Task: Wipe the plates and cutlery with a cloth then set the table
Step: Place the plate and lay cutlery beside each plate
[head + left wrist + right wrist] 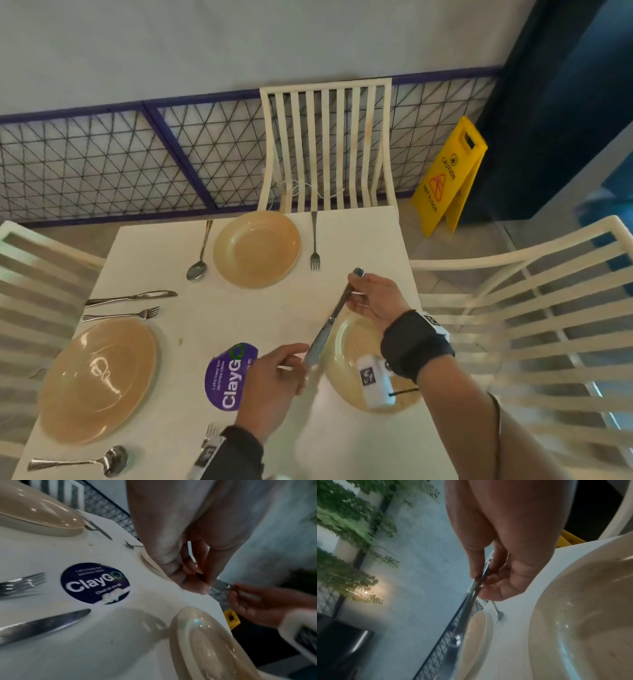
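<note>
A table knife [330,317] is held slanted in the air above the white table [212,329]. My right hand [354,291] pinches its handle end at the top, and the right wrist view shows the knife [471,608] running down from my right hand [488,580]. My left hand [294,359] pinches the blade end lower down. A pale blurred streak hangs under that hand; whether it is a cloth I cannot tell. Three beige plates lie on the table: far [257,248], left [97,380], and right [352,353] beneath my right wrist.
Set cutlery: a spoon [198,260] and fork [314,246] flank the far plate; a knife [133,297], fork [123,314] and spoon [82,462] lie by the left plate; a near fork [210,433]. A purple sticker [231,375] is mid-table. White chairs [325,147] surround it.
</note>
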A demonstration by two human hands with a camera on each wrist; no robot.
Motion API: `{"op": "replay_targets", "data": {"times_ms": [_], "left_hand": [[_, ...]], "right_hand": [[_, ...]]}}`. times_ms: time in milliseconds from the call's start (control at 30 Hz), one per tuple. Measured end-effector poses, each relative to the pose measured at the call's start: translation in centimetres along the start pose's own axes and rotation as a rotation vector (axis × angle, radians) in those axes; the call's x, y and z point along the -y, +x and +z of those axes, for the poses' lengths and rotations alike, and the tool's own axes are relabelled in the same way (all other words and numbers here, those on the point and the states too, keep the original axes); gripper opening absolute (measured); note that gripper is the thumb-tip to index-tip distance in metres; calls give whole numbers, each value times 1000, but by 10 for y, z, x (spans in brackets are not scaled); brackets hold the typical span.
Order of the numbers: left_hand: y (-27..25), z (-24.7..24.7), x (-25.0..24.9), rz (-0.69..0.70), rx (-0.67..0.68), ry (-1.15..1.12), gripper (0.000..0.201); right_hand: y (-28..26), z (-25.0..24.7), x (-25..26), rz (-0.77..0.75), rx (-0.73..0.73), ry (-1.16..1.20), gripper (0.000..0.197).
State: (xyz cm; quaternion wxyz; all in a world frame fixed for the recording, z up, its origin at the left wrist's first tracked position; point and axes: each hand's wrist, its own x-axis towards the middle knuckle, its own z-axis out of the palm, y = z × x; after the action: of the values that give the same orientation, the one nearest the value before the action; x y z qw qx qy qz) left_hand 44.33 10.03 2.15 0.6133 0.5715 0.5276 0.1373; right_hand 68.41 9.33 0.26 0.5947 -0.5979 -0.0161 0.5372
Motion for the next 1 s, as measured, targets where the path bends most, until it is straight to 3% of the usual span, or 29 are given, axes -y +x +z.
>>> {"op": "replay_targets", "data": {"times_ms": [100,233,400,767,1000], "left_hand": [[25,33,-9,18,0,113,38],[75,68,-31,-15,-23,97,37],[145,96,-52,64,-118,235,36],[211,115,-65,44,-135,472,43],[214,114,-64,84,-108,567,27]], "right_hand": [[32,13,9,-7,-25,-203,3],[81,23,14,-31,-73,-451,15],[128,27,28,-80,-142,-838,17],[201,40,36,-93,-260,-1130,34],[220,44,36,-163,-282,-1273,38]]}}
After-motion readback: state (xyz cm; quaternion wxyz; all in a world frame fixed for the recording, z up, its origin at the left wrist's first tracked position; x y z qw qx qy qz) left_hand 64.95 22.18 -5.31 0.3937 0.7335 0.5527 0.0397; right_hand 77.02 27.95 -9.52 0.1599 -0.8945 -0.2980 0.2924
